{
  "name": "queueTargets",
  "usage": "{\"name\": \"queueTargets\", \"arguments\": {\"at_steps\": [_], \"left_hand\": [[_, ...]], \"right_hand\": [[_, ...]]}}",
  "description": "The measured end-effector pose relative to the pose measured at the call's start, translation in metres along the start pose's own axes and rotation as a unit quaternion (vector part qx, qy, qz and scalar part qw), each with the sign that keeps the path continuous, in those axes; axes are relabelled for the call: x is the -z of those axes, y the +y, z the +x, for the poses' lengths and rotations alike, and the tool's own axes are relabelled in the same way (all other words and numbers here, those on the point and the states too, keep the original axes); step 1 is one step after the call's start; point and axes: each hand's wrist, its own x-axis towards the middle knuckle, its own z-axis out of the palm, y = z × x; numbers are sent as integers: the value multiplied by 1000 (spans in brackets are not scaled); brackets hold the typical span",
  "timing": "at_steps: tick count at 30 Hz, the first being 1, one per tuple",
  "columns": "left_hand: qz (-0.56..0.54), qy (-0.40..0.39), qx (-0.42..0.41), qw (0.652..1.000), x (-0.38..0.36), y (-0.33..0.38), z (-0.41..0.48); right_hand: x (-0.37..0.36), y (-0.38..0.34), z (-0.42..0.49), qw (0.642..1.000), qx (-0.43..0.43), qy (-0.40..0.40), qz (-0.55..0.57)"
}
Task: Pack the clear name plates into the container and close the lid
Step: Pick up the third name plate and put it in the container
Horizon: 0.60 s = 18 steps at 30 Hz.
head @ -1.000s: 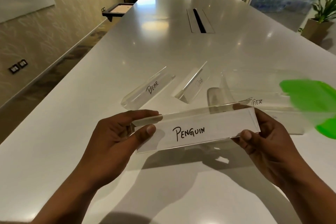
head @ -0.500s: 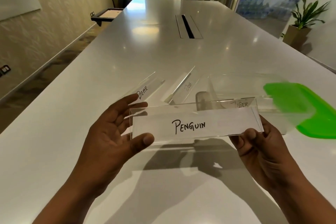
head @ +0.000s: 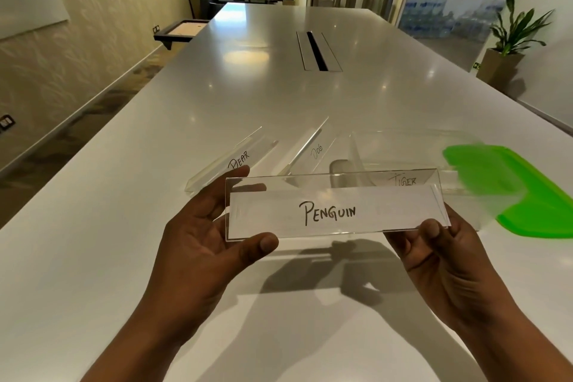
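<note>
I hold a clear name plate marked PENGUIN (head: 335,211) above the table, its label facing me. My left hand (head: 204,242) grips its left end, thumb under the lower edge and fingers spread behind. My right hand (head: 440,254) pinches its right end. Behind it on the table lie two clear plates, one marked BEAR (head: 235,158) and one marked DOG (head: 313,149). The clear container (head: 403,146) stands to the right with a plate marked TIGER (head: 403,180) inside it. The green lid (head: 527,189) lies beside the container on the right.
A long white table (head: 186,102) stretches ahead, with a cable slot (head: 316,51) in its middle. A dark tray (head: 181,29) hangs off the far left edge. A potted plant (head: 508,46) stands on the floor to the right.
The PENGUIN plate has risen slightly and tilted more upright. My left fingers opened out from over the top edge to behind the plate. The view shifted a little to the right.
</note>
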Motion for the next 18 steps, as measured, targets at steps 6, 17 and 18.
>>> {"name": "queueTargets", "arguments": {"at_steps": [6, 17, 18], "left_hand": [[1, 3, 1, 1000, -3, 2, 0], [12, 17, 1, 1000, -8, 3, -4], [15, 16, 0, 1000, -8, 3, -4]], "right_hand": [[1, 0, -1, 1000, 1, 7, -16], [3, -1, -7, 999, -14, 25, -41], [4, -1, -8, 999, -16, 25, -39]]}}
